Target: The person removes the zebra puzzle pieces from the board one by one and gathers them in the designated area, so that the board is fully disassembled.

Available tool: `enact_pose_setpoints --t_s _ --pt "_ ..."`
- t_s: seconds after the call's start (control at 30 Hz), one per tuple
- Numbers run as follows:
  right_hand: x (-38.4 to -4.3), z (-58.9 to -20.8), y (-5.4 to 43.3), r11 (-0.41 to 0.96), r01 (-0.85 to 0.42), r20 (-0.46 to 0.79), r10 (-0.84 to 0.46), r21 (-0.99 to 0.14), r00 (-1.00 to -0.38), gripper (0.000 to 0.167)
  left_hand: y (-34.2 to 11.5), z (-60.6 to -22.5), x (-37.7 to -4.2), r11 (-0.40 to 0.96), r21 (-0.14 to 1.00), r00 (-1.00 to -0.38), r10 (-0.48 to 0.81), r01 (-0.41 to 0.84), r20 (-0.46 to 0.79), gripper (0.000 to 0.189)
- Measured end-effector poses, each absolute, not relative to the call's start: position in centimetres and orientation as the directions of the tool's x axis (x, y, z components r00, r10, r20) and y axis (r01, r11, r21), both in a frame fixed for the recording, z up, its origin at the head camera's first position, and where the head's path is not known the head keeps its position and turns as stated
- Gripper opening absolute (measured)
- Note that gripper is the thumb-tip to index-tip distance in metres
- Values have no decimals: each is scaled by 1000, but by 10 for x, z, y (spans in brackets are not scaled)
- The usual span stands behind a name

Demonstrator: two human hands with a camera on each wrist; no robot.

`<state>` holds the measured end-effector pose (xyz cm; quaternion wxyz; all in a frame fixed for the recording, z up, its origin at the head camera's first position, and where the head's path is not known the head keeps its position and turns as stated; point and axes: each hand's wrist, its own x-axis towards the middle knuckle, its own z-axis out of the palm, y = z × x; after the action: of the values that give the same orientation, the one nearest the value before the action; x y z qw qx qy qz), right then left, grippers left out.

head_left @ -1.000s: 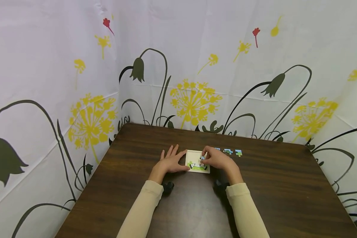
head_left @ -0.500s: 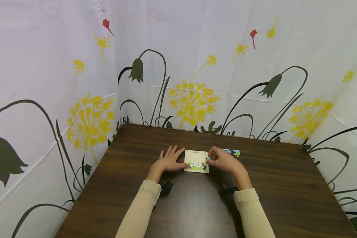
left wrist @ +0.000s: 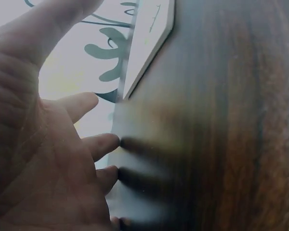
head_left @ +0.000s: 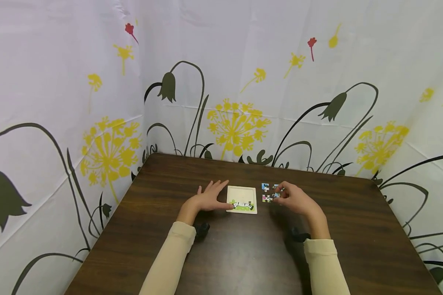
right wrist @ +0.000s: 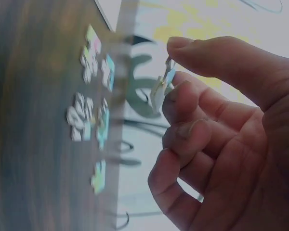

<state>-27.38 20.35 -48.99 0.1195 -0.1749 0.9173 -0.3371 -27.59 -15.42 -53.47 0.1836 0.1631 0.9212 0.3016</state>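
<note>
A small pale square puzzle tray (head_left: 240, 191) lies flat on the table, with joined jigsaw pieces (head_left: 243, 205) of a black-and-white animal on green along its near side. My left hand (head_left: 205, 201) is spread at the tray's left edge, thumb over the near left corner. Its fingertips (left wrist: 106, 142) reach down to the tabletop in the left wrist view. To the right of the tray, my right hand (head_left: 299, 201) pinches a puzzle piece (right wrist: 164, 86) between thumb and forefinger. The right wrist view shows that piece edge-on, so its picture is mostly hidden.
Loose puzzle pieces (head_left: 267, 198) lie right of the tray, several of them close together and partly behind my right hand. The dark wooden table (head_left: 221, 254) meets a flower-printed curtain (head_left: 240, 53) at the back.
My right hand has moved right from over the tray to the loose pieces, still pinching the puzzle piece. My left hand has stayed at the tray's left edge.
</note>
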Motion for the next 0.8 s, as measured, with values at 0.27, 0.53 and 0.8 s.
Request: enact_pose_setpoints --t_s 0.27,0.53,0.8 --pt "-270 -488 233 719 -196 -126 -368 -666 -921 29 -152 -547 -277 773 606 -882 403 187 -242 117" --pt "-273 -498 253 750 -185 -143 -350 -635 -926 29 -148 -569 -287 848 501 -876 367 175 -314 106" --pt "-280 -512 255 750 -175 -149 -344 -638 -927 28 -146 -565 -284 863 471 -868 368 184 -333 98"
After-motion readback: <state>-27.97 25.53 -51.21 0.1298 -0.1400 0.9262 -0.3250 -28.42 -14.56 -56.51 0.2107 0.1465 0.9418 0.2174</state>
